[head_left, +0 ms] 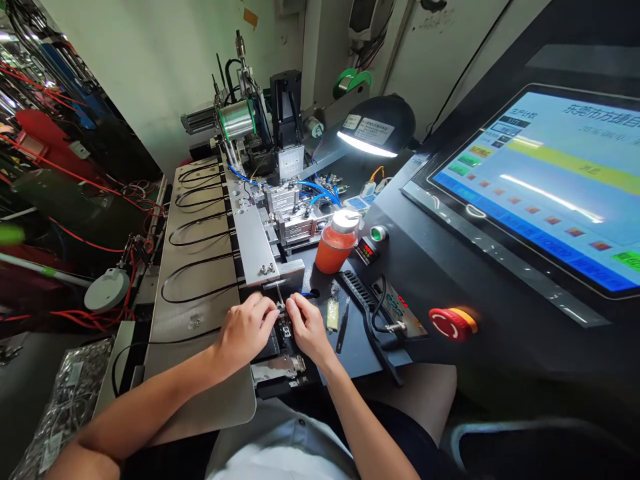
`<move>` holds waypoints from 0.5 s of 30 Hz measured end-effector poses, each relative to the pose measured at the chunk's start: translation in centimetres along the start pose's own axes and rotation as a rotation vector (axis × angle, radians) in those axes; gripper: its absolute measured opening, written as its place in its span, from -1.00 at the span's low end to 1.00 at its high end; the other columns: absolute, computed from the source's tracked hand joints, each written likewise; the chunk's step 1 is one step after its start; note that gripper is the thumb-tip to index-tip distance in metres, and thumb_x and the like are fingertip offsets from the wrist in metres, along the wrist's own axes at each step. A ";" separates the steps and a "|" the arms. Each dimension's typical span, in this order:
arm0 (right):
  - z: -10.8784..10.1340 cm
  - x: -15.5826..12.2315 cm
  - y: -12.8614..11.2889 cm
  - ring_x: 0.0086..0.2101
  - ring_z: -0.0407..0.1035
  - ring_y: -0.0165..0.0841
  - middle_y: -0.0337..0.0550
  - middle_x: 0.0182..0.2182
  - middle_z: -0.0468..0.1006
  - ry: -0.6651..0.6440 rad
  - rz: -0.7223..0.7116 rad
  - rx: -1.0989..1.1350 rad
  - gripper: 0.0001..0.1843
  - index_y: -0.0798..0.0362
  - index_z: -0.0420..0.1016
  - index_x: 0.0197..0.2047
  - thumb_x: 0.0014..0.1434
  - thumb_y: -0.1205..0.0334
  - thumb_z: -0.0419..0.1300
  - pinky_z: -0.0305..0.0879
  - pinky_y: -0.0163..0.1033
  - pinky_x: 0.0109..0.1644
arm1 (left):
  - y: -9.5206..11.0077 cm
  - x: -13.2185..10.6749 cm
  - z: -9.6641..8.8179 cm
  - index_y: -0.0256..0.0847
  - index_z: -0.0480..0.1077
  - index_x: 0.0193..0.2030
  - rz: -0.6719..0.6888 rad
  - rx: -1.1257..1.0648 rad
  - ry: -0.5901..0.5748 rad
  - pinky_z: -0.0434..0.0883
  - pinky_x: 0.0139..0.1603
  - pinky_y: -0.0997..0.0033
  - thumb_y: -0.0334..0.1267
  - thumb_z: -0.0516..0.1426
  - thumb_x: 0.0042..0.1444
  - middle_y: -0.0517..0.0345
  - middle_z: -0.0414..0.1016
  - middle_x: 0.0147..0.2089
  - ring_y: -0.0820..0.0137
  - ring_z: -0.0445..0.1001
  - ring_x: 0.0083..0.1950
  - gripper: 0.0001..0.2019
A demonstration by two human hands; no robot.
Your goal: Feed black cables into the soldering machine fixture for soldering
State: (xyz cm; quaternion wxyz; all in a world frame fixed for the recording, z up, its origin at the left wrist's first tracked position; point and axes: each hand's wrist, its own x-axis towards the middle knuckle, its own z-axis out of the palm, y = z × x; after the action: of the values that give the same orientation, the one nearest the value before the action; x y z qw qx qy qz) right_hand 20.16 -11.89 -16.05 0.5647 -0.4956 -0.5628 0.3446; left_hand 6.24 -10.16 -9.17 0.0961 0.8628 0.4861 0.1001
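Observation:
My left hand (pixel 249 328) and my right hand (pixel 309 327) meet at the near end of a metal machine track. Both are closed, thumbs and fingers pinched around a small fixture (pixel 285 329). What the fingertips hold is too small and partly hidden to name. Past the fingertips runs a flat metal cover strip (pixel 255 243). Looped black cables (pixel 200 299) lie on the beige plate (pixel 213 393) to the left, their ends running in under the strip. One cable passes near my left wrist.
Right of my hands are tweezers (pixel 343 325), an orange-red bottle (pixel 336 245), a black brush (pixel 367 303) and a small controller (pixel 397 310). A red emergency button (pixel 453 324) and touchscreen (pixel 545 193) stand further right. A lit lamp (pixel 377 127) and solder spool (pixel 237 120) are behind.

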 end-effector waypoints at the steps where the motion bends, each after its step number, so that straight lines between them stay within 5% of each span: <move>1: 0.1 -0.1 0.1 -0.56 0.01 -0.46 -0.36 -0.59 0.06 0.007 0.001 0.003 -0.65 -0.02 0.02 -0.51 0.33 0.14 -0.09 -0.01 -0.31 -0.48 | -0.1 -0.3 0.1 -0.19 0.48 -0.16 0.050 0.026 0.043 0.31 -0.30 0.50 -0.31 0.04 0.28 0.13 0.53 -0.22 0.42 0.50 -0.29 -0.82; 8: 0.3 -0.3 0.3 -0.56 0.01 -0.46 -0.36 -0.58 0.07 0.020 0.001 0.023 -0.65 -0.02 0.02 -0.50 0.34 0.15 -0.08 0.00 -0.32 -0.48 | -0.8 -1.0 0.0 -0.11 0.45 0.00 0.385 0.274 0.167 0.28 -0.39 0.50 -0.45 -0.10 0.33 0.20 0.55 -0.21 0.50 0.44 -0.37 -0.66; 15: 0.5 -0.3 0.3 -0.55 0.02 -0.46 -0.36 -0.58 0.07 0.036 0.015 0.026 -0.64 -0.01 0.02 -0.50 0.34 0.13 -0.09 0.02 -0.33 -0.48 | -0.7 -0.7 -0.3 -0.24 0.46 -0.05 0.473 0.345 0.167 0.28 -0.41 0.45 -0.45 -0.11 0.34 0.13 0.54 -0.29 0.45 0.40 -0.39 -0.68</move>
State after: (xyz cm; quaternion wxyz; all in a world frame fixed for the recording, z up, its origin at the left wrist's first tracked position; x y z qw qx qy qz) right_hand 19.69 -12.03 -16.51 0.5785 -0.4984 -0.5445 0.3471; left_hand 5.27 -10.38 -9.10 -0.1180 0.9444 0.2879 0.1063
